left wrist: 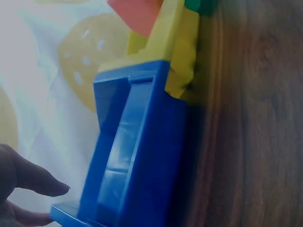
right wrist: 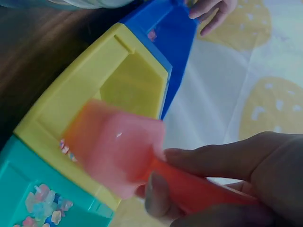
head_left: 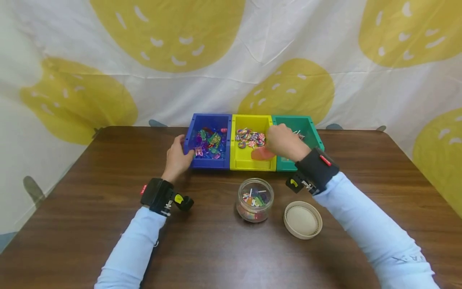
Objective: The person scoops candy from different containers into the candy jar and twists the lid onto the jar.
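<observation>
My right hand (head_left: 286, 141) grips the handle of a translucent pink scoop (right wrist: 116, 146), whose bowl is over the yellow bin (head_left: 252, 165). Small colourful lollipop pieces (head_left: 249, 137) lie in that bin; in the right wrist view a few show past the scoop's edge. With thumb and fingers at its left wall, my left hand (head_left: 177, 157) holds the blue bin (head_left: 211, 163), which contains shiny coloured beads and charms (head_left: 211, 142). A glass jar (head_left: 254, 200) stands open in front of the bins, partly filled with mixed small pieces.
Right of the yellow bin is a green bin (head_left: 317, 138) with pastel pieces (right wrist: 45, 205), partly hidden by my right hand. A round pale lid (head_left: 302, 220) lies right of the jar on the wooden table (head_left: 216, 245). Behind hangs a patterned cloth (head_left: 202, 88).
</observation>
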A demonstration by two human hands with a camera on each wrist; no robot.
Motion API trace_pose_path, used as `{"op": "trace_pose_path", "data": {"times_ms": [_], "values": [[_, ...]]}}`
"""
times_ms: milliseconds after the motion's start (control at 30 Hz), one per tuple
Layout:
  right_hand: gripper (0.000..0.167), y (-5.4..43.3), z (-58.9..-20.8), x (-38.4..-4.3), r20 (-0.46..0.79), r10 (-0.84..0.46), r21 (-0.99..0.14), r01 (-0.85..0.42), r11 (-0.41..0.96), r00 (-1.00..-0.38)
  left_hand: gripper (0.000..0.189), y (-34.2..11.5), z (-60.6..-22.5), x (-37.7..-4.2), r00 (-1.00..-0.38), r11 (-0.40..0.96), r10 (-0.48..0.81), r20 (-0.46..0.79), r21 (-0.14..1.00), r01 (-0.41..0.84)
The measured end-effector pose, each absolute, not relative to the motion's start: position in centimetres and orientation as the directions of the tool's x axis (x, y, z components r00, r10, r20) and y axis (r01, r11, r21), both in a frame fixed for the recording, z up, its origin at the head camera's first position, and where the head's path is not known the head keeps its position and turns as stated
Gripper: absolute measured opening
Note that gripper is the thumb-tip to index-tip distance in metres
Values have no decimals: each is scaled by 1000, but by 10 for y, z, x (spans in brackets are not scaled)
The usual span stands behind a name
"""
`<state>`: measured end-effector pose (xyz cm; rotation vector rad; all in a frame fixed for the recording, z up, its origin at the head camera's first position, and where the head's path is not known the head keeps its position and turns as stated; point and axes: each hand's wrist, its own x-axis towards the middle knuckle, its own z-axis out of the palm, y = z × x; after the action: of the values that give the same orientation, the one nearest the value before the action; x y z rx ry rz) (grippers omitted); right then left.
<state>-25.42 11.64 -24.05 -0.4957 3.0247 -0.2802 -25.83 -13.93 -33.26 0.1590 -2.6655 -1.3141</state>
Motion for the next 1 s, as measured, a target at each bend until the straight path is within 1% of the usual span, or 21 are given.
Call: {"op": "trace_pose_path", "data": {"times_ms": [200,333,633,800,833,900,1000], "values": [[12,94,-243,-263,-103,-197,-166,-179,970,-975,51,-142,-340,-268,-987,625,-157,35,777,-72],[10,90,-249,-269,-127,-154,-175,-131,976,-980,50,-143,-344,-271,-991,632,-134,13,772,-75],[16,99,-270,-284,-59,-197,-193,-183,964,-979,50,-146,-345,-271,-994,634,-104,16,772,-54],[26,98,-281,-293,-35,-254,-163,-246,956,-966,51,-147,-345,-270,-997,647,-77,9,761,-44],[25,98,-283,-294,-29,-270,-152,-263,953,-962,51,-148,-346,-271,-997,651,-71,10,758,-39],[23,96,-285,-297,-37,-284,-148,-275,950,-958,51,-148,-346,-271,-998,654,-59,12,756,-30],[21,96,-294,-305,-82,-280,-163,-264,951,-957,52,-148,-346,-272,-999,655,-45,15,755,-18]]}}
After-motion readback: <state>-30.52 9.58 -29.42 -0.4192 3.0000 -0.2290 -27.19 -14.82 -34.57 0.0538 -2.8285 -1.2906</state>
